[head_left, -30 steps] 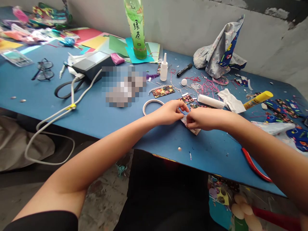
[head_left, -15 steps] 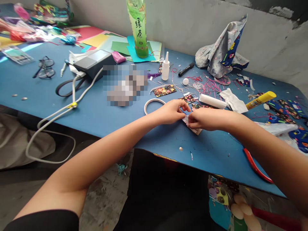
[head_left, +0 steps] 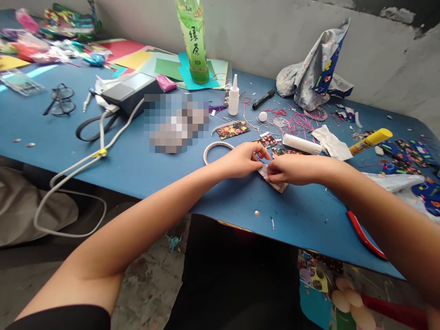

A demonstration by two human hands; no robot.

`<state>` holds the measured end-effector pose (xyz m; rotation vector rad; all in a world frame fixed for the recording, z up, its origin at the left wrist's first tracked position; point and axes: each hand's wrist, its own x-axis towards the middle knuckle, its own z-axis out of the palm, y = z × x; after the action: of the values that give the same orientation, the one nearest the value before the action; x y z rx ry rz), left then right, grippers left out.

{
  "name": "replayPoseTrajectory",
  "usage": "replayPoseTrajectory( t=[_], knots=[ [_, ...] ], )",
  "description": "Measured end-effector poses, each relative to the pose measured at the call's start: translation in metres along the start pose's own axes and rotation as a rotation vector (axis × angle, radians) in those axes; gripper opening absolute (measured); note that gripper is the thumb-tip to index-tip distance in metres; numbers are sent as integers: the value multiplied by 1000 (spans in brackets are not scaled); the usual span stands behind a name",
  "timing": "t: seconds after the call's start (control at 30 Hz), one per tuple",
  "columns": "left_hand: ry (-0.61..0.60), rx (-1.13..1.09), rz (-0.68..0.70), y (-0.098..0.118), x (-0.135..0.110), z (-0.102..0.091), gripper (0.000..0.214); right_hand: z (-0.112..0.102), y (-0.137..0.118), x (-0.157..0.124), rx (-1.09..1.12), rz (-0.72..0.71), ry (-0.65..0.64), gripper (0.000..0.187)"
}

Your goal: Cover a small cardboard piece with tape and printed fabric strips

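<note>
A small pale strip of fabric lies at an angle on the blue tabletop, and both my hands are over it. My right hand is closed, its fingers pinching the strip near the middle. At the strip's far end my left hand has curled fingers, thumb and fingertips drawn together on the edge. A ring of tape lies partly behind my left wrist. Dark floral fabric pieces and a white roll lie just beyond my hands. My fingers cover much of the strip.
Behind stand a white glue bottle and a green tea bottle. A black marker, pink cords and a yellow glue stick lie to the right. Red-handled pliers sit near the front edge, under my right forearm.
The view has shifted very slightly. Both hands stay at the fabric strip in almost the same pose.
</note>
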<state>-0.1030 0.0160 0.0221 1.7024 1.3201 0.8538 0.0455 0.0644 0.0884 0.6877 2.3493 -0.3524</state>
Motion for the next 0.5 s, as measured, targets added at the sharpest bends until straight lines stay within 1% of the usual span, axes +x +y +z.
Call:
replayPoseTrajectory(
  t=[0.2,0.37,0.5],
  knots=[
    [-8,-12,-11,2,-1,0,25,3,-7,0,-36,56,9,21],
    [1,-15,-21,2,-1,0,24,4,-5,-1,-5,36,3,16],
    [-1,-20,-25,3,-1,0,24,5,0,1,53,24,-1,20]
  ],
)
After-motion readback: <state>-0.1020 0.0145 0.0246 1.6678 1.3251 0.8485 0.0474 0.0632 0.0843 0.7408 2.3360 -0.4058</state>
